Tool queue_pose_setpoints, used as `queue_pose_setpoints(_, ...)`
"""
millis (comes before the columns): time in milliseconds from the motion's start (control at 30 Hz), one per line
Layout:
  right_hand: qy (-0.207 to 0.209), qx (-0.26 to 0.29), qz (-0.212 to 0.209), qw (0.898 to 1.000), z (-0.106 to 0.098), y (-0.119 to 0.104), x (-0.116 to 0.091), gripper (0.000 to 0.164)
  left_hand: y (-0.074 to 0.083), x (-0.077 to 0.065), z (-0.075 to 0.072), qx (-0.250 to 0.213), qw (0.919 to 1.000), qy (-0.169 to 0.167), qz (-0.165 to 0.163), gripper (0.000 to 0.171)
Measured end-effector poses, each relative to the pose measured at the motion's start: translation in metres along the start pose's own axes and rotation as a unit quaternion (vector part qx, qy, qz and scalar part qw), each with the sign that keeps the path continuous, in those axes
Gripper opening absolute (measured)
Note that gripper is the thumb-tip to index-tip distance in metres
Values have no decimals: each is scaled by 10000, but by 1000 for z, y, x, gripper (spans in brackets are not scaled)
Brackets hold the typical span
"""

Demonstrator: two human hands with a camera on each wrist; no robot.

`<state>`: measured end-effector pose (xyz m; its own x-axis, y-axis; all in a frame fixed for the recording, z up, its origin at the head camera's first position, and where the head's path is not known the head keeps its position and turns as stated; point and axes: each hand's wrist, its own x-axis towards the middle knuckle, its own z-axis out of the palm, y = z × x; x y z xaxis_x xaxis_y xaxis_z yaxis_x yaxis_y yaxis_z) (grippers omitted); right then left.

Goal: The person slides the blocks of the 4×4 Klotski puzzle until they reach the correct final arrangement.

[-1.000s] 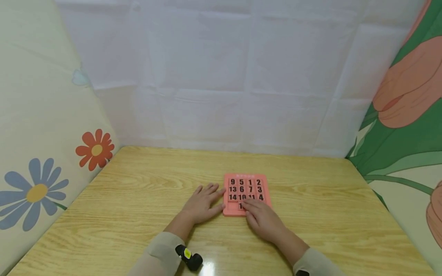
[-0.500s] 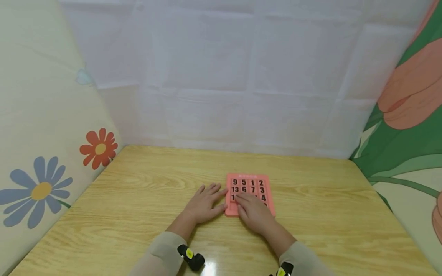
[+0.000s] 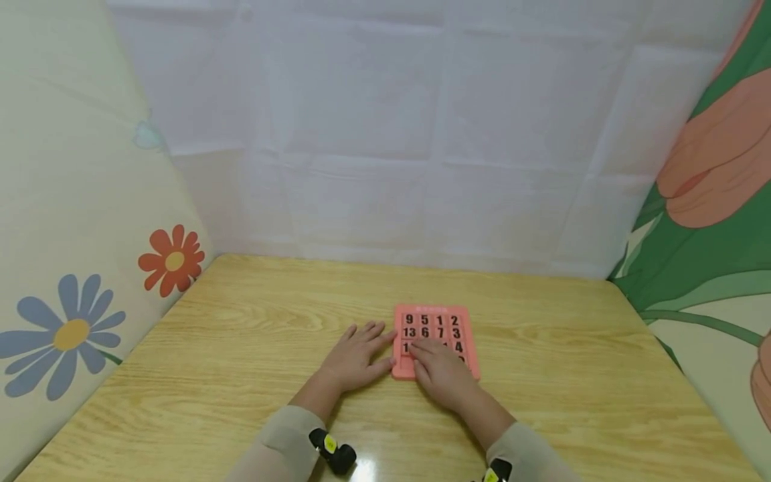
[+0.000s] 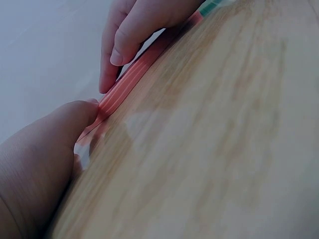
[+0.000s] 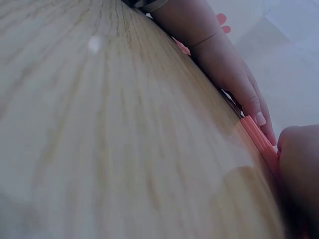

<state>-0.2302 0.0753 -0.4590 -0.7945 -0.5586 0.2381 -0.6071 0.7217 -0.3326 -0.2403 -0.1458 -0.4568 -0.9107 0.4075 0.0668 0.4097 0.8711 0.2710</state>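
Observation:
A pink sliding number puzzle (image 3: 432, 326) lies flat on the table, its tiles marked with black numbers. My left hand (image 3: 355, 361) rests palm down beside it, fingers spread, thumb and fingertips at the puzzle's left edge. Over the lower rows lies my right hand (image 3: 444, 375), fingertips touching tiles near the 13 column and covering several numbers. The left wrist view shows the left thumb (image 4: 82, 112) against the pink frame's side (image 4: 132, 82), with the right fingers (image 4: 127, 37) above it. In the right wrist view the left hand (image 5: 232, 74) touches the frame's far corner.
The wood-grain table (image 3: 271, 301) extends around the puzzle. A white cloth (image 3: 361, 134) hangs behind it, with flower-printed cloths (image 3: 72, 201) at the left and right. Black wrist cameras (image 3: 333, 452) sit on both sleeves.
My right hand has shifted left across the puzzle's lower rows, covering tiles that showed before. In the last half second it barely moves. My left hand stays at the left edge.

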Motion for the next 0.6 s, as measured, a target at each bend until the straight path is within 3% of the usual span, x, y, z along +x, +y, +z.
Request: queue_pose_setpoints(600,-464,40,172,9988,-4,-4,-14,41,0,0,2,-113,9999,-47,-71,61)
